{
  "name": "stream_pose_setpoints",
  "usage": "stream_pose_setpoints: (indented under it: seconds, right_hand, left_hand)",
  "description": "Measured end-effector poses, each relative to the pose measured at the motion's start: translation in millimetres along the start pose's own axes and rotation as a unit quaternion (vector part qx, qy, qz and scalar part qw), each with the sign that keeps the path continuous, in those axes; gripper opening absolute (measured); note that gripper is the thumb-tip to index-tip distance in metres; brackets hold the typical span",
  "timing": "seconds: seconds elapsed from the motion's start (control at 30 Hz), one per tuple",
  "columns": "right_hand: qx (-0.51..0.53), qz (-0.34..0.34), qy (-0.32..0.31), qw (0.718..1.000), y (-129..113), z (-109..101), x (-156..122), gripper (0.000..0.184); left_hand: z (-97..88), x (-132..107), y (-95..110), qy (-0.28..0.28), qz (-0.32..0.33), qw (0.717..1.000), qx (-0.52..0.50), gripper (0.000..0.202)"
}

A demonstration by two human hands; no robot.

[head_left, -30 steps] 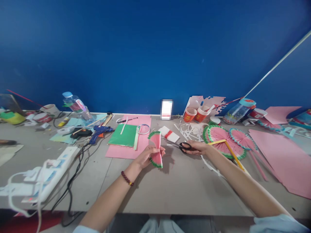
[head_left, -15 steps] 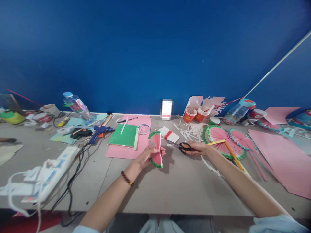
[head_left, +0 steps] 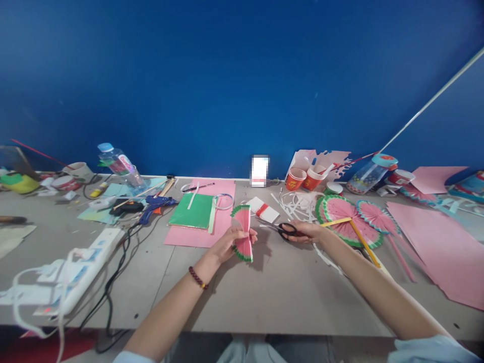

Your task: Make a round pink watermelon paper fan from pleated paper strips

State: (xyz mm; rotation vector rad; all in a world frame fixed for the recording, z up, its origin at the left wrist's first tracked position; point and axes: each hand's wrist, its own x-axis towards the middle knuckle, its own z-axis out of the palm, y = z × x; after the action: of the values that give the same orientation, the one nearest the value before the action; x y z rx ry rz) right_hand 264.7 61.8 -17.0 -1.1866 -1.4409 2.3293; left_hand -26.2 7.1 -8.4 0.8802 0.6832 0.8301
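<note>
Pinched at its middle by my left hand (head_left: 229, 241) is a pleated pink paper fan (head_left: 245, 247) with green edges, held above the table and spreading above and below the fingers. My right hand (head_left: 305, 232) is closed round the black handles of a pair of scissors (head_left: 288, 231), whose blades point left toward the fan without touching it. Just behind the blades lies a white packet (head_left: 263, 209) with a red band. Round watermelon-patterned paper fans (head_left: 342, 214) lie right of my right hand, with a yellow folding ruler (head_left: 363, 242) across them.
A green packet (head_left: 191, 212) lies on pink paper (head_left: 181, 238) at left centre. Farther left are a blue glue gun (head_left: 155, 206), a tilted bottle (head_left: 123, 166) and a power strip (head_left: 86, 267) with cables. Red paper cups (head_left: 295, 178) and white strips (head_left: 293, 204) sit at the back.
</note>
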Motion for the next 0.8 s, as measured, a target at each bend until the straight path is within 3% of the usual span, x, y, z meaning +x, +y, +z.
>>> stream_pose_setpoints:
  seconds: [0.2, 0.6, 0.8]
  right_hand:
    - [0.022, 0.02, -0.015, 0.999, 0.0, 1.3, -0.6, 0.048]
    - [0.019, 0.012, 0.011, 1.0, -1.7, 5.7, -2.2, 0.047]
    - [0.052, 0.045, -0.034, 0.997, 2.6, -0.6, -0.6, 0.044]
  left_hand:
    - [0.0, 0.0, -0.2, -0.005, -0.002, 1.0, -0.004, 0.021]
    - [-1.5, 0.3, -1.9, -0.01, -0.036, 0.999, 0.036, 0.02]
    - [-3.1, 1.0, -5.8, 0.008, -0.018, 1.0, 0.01, 0.015]
